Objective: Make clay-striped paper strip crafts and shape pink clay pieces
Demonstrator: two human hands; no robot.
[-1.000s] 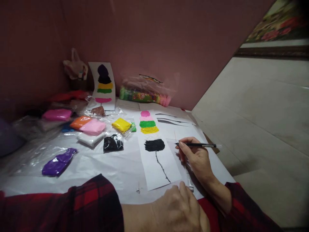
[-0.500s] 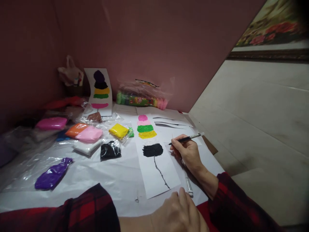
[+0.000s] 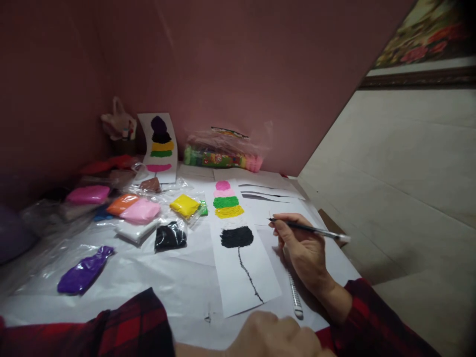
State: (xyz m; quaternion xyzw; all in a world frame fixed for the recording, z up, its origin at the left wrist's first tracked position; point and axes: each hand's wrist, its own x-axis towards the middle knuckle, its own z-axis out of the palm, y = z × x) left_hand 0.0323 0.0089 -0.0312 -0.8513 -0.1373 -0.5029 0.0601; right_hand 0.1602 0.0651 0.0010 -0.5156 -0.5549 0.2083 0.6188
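My right hand (image 3: 307, 253) pinches a slim black pen (image 3: 327, 232) between thumb and fingers, its tip pointing left over the white sheets. Beneath that hand lies a second pen with a pale, patterned barrel (image 3: 294, 292). Left of it is a white paper strip (image 3: 232, 287) bearing stacked bands of colour: pink, light pink, green, yellow, white and a black patch (image 3: 237, 237). A thin dark rope-like line (image 3: 246, 272) runs down from the black patch. At the bottom edge my left hand (image 3: 273, 337) shows its knuckles; its fingertips are hidden and blurred.
Clear bags of coloured clay lie at left, among them purple (image 3: 85, 272), black (image 3: 170, 237), yellow (image 3: 185, 206) and pink (image 3: 141, 212). Another banded strip (image 3: 171, 129) leans on the wall beside a bagged pot (image 3: 122, 144). A packet (image 3: 226, 159) stands at the back.
My right hand has shifted right and slightly down, and the pen's back end has swung downward. My left hand sits lower in view. The whole view has shifted slightly.
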